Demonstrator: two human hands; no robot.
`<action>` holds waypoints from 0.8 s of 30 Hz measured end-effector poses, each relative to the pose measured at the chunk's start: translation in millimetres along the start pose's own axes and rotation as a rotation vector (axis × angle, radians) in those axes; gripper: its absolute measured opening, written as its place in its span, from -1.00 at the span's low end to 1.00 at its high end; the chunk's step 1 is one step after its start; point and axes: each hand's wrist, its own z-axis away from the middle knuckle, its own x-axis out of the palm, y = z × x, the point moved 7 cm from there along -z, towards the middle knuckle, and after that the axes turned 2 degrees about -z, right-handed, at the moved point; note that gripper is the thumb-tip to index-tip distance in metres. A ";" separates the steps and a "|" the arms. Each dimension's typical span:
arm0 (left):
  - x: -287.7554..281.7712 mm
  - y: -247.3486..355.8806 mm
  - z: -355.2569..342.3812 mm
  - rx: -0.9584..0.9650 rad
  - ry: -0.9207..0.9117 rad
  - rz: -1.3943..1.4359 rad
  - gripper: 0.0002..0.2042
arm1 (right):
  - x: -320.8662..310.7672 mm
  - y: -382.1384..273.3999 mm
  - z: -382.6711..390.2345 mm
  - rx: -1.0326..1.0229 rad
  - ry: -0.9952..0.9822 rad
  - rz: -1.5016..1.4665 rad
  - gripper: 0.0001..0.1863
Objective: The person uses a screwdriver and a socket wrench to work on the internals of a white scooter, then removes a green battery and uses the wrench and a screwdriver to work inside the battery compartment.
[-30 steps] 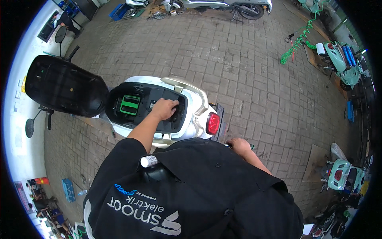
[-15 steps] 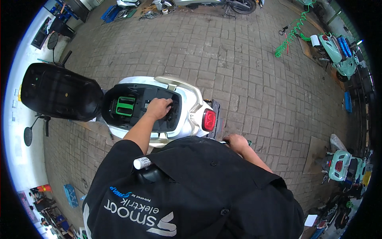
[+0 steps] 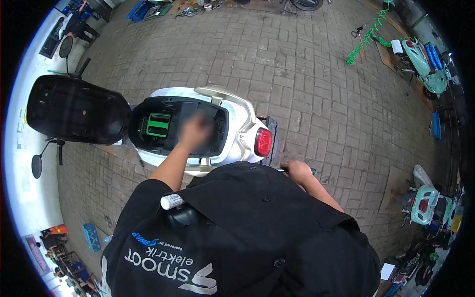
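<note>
A white scooter stands before me with its seat tipped up to the left. Inside the open under-seat compartment are green handles at its left side. My left hand reaches into the right part of that compartment; its fingers are smeared, so any hold there is hidden. Beside the rear of the scooter, just below the red tail light, my right hand is closed round a slim tool with a green end. A short shiny piece shows on its other side; the exact kind is unclear.
Brick paving surrounds the scooter. A coiled green hose hangs at the far right, near a pale green scooter. Another pale green scooter stands at the right. A blue crate lies at the lower left.
The view has shifted slightly. My left hand stays in the compartment but is now smeared. My right hand keeps its closed grip near the scooter's rear.
</note>
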 end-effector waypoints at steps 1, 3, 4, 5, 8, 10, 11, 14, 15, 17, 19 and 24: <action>-0.5 -2.4 3.0 -0.009 -0.039 -0.015 -0.76 | -2.1 -2.2 -0.6 -0.008 0.005 0.004 -0.73; -1.4 2.0 12.9 0.070 -0.061 -0.046 -0.76 | -1.5 -3.2 -3.5 -0.021 0.007 0.006 -0.73; 0.2 8.4 18.0 0.158 -0.084 -0.073 -0.77 | -1.3 -2.2 -5.1 -0.023 0.011 0.010 -0.73; 0.7 7.9 22.2 0.156 -0.084 -0.075 -0.77 | -1.1 -1.9 -6.6 -0.025 0.014 0.014 -0.73; 14.8 4.8 32.5 0.202 -0.235 -0.342 -0.75 | -5.3 -6.2 -5.9 -0.015 0.004 -0.006 -0.73; 15.1 11.7 35.9 0.205 -0.213 -0.434 -0.76 | -3.6 -4.8 -7.5 -0.024 0.004 0.003 -0.72; 15.6 17.0 36.4 0.211 -0.192 -0.524 -0.76 | -3.0 -3.8 -7.4 -0.030 0.006 0.012 -0.72; 22.4 17.0 36.0 0.233 -0.210 -0.573 -0.74 | -3.4 -5.0 -7.1 -0.038 0.005 0.025 -0.73; 24.3 15.8 34.7 0.231 -0.210 -0.572 -0.74 | -4.2 -6.2 -6.0 -0.038 0.004 0.027 -0.73; 31.2 12.3 31.3 0.219 -0.292 -0.619 -0.68 | -7.9 -8.0 -3.1 0.001 -0.004 0.008 -0.73; 33.0 13.3 26.3 0.225 -0.316 -0.634 -0.69 | -6.2 -6.8 -3.2 -0.002 -0.004 0.007 -0.73; 39.2 7.0 27.2 0.260 -0.256 -0.621 -0.71 | 1.6 1.9 -1.8 -0.018 0.021 0.003 -0.73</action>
